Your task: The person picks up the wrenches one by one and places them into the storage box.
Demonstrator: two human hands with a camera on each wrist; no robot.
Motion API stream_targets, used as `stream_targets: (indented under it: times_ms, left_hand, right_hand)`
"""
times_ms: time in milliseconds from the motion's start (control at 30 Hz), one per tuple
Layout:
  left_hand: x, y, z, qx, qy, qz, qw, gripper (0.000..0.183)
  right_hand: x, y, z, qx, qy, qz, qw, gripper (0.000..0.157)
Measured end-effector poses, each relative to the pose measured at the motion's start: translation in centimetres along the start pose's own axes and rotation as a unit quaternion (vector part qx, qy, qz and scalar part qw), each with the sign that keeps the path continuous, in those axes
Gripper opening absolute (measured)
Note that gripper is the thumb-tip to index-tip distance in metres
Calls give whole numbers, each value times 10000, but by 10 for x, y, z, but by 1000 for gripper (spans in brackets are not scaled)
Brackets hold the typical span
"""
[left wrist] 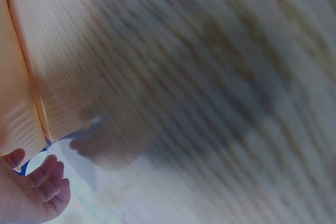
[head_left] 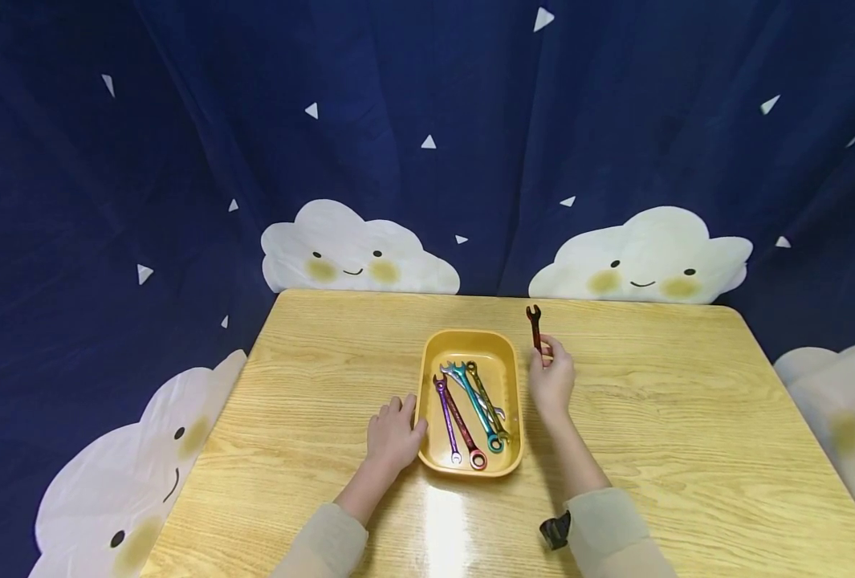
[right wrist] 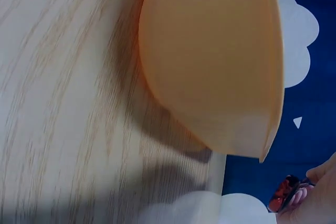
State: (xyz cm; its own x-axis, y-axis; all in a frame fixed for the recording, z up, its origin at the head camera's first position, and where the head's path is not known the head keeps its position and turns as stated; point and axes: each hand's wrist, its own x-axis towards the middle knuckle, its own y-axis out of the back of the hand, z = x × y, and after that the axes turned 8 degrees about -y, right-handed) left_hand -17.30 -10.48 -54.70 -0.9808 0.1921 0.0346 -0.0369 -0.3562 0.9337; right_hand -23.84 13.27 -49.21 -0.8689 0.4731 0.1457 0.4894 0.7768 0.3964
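Observation:
In the head view, my right hand (head_left: pixel 553 381) holds a dark red wrench (head_left: pixel 535 323) between thumb and fingers, just off the right side of a yellow plastic tray (head_left: pixel 427 345). The wrench's open-ended head points away from me. The right wrist view catches the red wrench (right wrist: pixel 285 192) in the fingers at its lower corner. My left hand (head_left: pixel 392 437) rests by the tray's left side, thumb at the rim and fingers loosely bent. Inside the tray lie a purple wrench (head_left: pixel 447 419), a red wrench (head_left: pixel 462 425), a teal wrench (head_left: pixel 479 405), a gold wrench (head_left: pixel 486 395) and a partly covered silver wrench (head_left: pixel 499 413).
The tray stands on a light wooden table (head_left: pixel 326 345), near its middle. A dark blue curtain (head_left: pixel 427 72) with white clouds and triangles hangs behind the table's far edge and along both sides. A black band (head_left: pixel 555 531) sits at the right cuff.

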Motion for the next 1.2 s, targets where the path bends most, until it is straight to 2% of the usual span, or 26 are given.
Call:
stream_targets:
  times_ms: [533,733,967,1200]
  left_hand:
    - [0,-2,-1,-26,-17,21,10000,45]
    - [0,-4,-1,-27,2,18,10000,45]
    - [0,-4,-2,-53,3,30,10000,46]
    - [0,-4,-1,-11,-9,37,10000,45]
  right_hand:
    - [-17,-18,-19,-19,-81,-502,9987,26]
    - [-24,-27,-23,-12,44,-548,9985,26]
    - [-33,-36,-22,6,243,-606,9979,26]
    - [-41,-45,-19,-84,187,-729,9971,25]
